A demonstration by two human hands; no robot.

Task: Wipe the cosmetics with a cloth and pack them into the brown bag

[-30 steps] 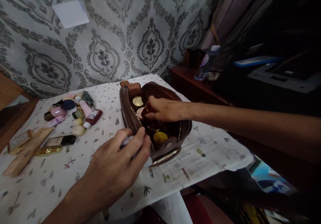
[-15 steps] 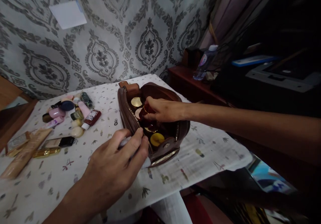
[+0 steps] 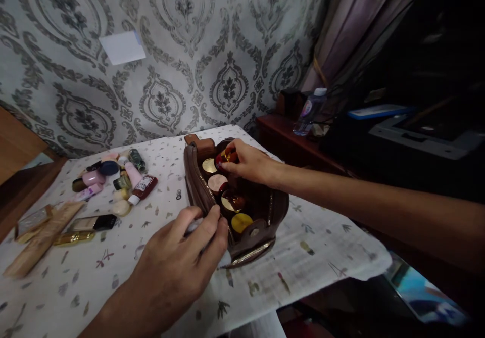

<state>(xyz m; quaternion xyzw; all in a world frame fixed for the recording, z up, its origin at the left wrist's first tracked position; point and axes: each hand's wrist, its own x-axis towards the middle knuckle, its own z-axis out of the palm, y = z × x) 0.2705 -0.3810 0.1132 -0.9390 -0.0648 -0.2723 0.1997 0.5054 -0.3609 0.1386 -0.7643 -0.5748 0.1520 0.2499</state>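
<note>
An unzipped brown bag (image 3: 197,181) lies on the table, with several round lids showing inside, among them a yellow lid (image 3: 241,223) at its near end. My right hand (image 3: 252,163) reaches in at the far end, its fingers closed on a small red and gold item (image 3: 226,157). At the bag's near left side is my left hand (image 3: 189,252), fingers curled over something whitish, mostly hidden beneath them, against the bag's edge.
Several cosmetics, including a dark red bottle (image 3: 145,188) and a beige tube (image 3: 45,237), lie on the patterned white cloth (image 3: 151,237) at left. A clear bottle (image 3: 310,111) stands on the reddish surface behind right.
My right hand has moved toward the bag's far end with the red and gold item, uncovering more round lids. My left hand stays at the bag's side. The whole view has shifted slightly.
</note>
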